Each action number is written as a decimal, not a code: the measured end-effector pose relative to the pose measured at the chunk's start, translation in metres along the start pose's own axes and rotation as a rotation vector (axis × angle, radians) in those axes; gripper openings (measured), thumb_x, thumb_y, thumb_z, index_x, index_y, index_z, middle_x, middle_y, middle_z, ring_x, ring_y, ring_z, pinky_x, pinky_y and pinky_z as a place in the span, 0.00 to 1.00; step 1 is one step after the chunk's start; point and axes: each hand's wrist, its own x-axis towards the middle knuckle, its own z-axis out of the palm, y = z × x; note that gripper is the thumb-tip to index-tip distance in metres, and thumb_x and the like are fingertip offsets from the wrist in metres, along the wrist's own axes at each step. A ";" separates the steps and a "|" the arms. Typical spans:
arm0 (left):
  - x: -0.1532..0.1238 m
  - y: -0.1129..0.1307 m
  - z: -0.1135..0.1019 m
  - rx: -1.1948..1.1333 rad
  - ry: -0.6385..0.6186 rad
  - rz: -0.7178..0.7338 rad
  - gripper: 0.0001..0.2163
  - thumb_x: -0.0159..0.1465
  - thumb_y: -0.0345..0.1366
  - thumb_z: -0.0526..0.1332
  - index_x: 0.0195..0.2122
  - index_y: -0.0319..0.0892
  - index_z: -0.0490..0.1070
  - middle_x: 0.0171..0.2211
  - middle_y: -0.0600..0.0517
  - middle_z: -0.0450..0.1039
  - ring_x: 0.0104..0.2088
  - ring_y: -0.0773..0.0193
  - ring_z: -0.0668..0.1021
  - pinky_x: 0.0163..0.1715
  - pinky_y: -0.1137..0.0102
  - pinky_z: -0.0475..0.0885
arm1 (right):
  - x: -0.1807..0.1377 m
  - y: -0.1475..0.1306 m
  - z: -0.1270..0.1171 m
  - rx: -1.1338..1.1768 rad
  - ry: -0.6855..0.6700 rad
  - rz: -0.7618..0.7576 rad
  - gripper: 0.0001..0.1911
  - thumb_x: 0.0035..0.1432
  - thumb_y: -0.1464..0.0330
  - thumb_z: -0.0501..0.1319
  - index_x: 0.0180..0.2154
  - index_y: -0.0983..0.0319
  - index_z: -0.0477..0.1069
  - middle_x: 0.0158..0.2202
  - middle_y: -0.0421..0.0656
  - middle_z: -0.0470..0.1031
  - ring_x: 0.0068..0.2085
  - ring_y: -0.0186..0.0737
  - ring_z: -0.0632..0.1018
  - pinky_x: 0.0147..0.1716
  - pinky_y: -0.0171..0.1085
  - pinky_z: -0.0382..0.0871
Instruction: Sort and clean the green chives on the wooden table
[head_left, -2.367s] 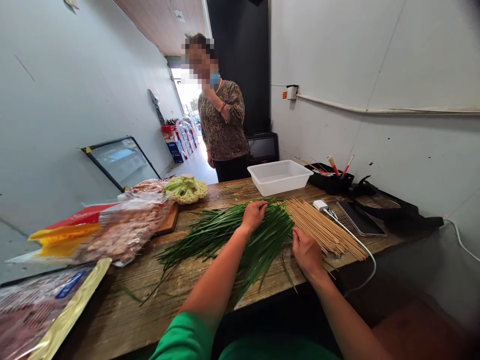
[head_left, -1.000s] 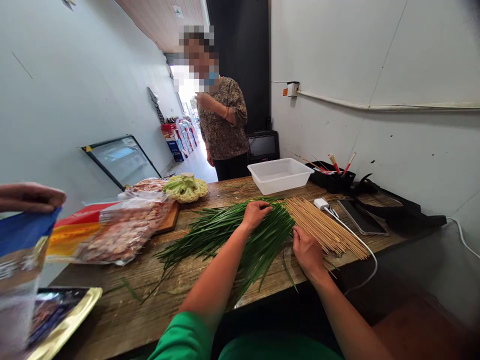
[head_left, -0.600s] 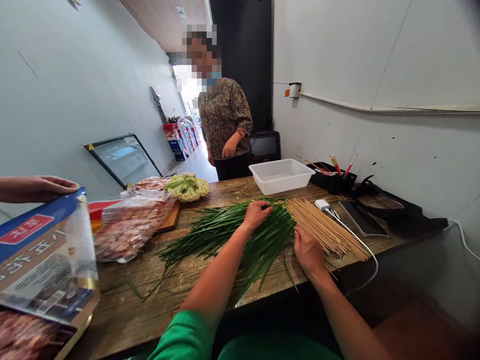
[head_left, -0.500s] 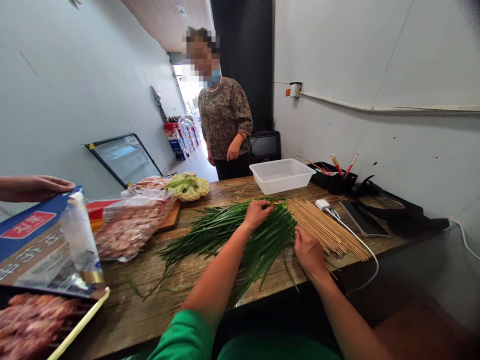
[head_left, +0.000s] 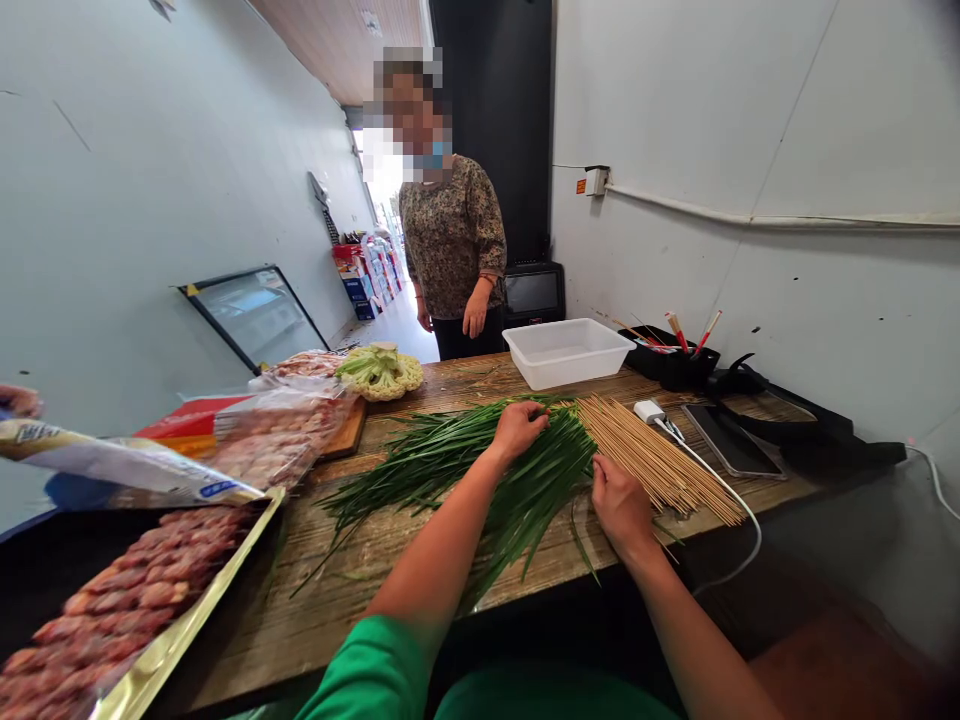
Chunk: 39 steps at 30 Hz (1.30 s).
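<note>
A spread bundle of long green garlic chives point(head_left: 450, 450) lies on the wooden table, with its ends toward the right. My left hand point(head_left: 519, 430) rests on top of the bundle, fingers closed in a pinch on the chives. Close by the right ends of the bundle, my right hand point(head_left: 622, 502) is closed with thumb and finger pressed together; what is in the pinch is too small to make out. Beyond it, a thick row of thin bamboo skewers point(head_left: 660, 460) reaches across the table, partly against the chives.
A white plastic tub point(head_left: 568, 362) stands at the back. Cauliflower point(head_left: 381, 372) and bagged meat point(head_left: 281, 430) lie left, before a meat tray point(head_left: 135, 600). Right are a charger point(head_left: 649, 411), phone point(head_left: 731, 440) and black bag point(head_left: 810, 425). A person point(head_left: 454, 250) stands opposite; another hand point(head_left: 21, 400) shows at far left.
At the left, the other person's hand has pulled the package film leftward and down, uncovering more meat in the tray. My own hands have barely moved.
</note>
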 end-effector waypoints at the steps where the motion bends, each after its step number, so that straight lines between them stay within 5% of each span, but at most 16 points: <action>1: 0.000 0.001 0.000 0.001 0.003 -0.004 0.09 0.55 0.30 0.57 0.32 0.36 0.76 0.27 0.52 0.77 0.29 0.67 0.75 0.32 0.75 0.67 | 0.000 0.000 0.000 0.000 0.002 -0.002 0.18 0.62 0.68 0.46 0.43 0.64 0.73 0.37 0.48 0.78 0.36 0.39 0.77 0.35 0.35 0.64; 39: 0.001 -0.001 0.002 -0.078 -0.017 0.002 0.09 0.55 0.30 0.58 0.32 0.35 0.77 0.30 0.51 0.78 0.29 0.66 0.75 0.31 0.74 0.66 | 0.001 0.003 0.002 0.011 -0.011 -0.028 0.18 0.63 0.68 0.46 0.44 0.65 0.72 0.37 0.48 0.78 0.36 0.39 0.77 0.35 0.34 0.65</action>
